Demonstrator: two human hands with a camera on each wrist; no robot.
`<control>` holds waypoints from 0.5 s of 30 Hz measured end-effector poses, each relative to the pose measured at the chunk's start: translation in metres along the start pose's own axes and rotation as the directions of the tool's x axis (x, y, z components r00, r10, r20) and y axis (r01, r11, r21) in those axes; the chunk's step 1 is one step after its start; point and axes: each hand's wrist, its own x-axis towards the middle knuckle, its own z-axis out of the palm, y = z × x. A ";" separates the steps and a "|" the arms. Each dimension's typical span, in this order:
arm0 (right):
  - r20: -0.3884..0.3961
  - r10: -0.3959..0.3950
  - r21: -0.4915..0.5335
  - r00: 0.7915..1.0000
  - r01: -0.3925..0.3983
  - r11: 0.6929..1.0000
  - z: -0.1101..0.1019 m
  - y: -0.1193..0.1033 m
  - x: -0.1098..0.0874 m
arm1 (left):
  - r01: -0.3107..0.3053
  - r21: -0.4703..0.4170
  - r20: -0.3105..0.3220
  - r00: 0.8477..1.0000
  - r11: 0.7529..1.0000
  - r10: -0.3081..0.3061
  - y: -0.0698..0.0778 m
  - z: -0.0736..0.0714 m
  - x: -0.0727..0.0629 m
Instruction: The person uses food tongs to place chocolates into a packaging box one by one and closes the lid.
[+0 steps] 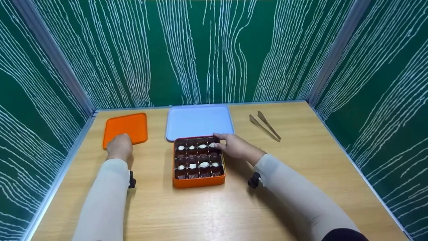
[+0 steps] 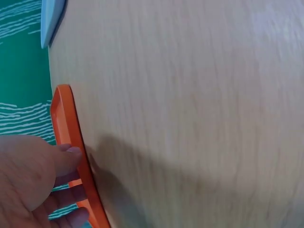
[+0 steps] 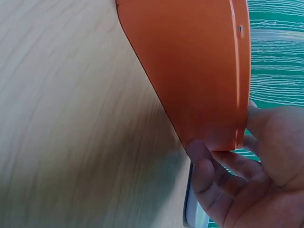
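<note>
In the head view an orange box of chocolates [image 1: 199, 182] sits in the middle of the wooden table, its rows of white and dark chocolates [image 1: 204, 165] in a brown divided insert. My right hand [image 1: 236, 145] grips the box's far right corner, thumb over the rim. The right wrist view shows its fingers [image 3: 204, 176] curled round the orange side wall. Over at the left, my left hand [image 1: 119, 146] holds the near edge of a shallow orange lid [image 1: 128, 125] lying on the table. Its thumb and fingertips [image 2: 71, 159] lie at the lid's rim.
Just behind the box lies a light blue tray [image 1: 200, 122]. Metal tongs [image 1: 265, 126] rest spread at the back right of the table [image 1: 160, 207]. Green walls [image 1: 230, 50] with white lines enclose the back and both sides.
</note>
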 end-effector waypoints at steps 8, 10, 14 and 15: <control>0.003 -0.018 -0.012 1.000 0.018 1.000 -0.004 0.001 0.001 | -0.005 0.037 -0.025 1.000 0.999 0.006 -0.007 0.004 0.007; 0.001 -0.013 0.000 1.000 0.013 1.000 -0.004 0.000 0.001 | -0.009 0.054 -0.035 0.999 0.999 0.011 -0.007 0.003 0.006; 0.006 -0.006 0.011 1.000 0.006 1.000 -0.004 0.000 0.001 | -0.017 0.098 -0.103 0.994 0.995 0.028 -0.008 -0.001 0.006; 0.007 -0.006 0.008 1.000 0.006 1.000 -0.004 0.000 0.001 | -0.019 0.090 -0.123 0.992 0.996 0.031 -0.008 -0.002 0.006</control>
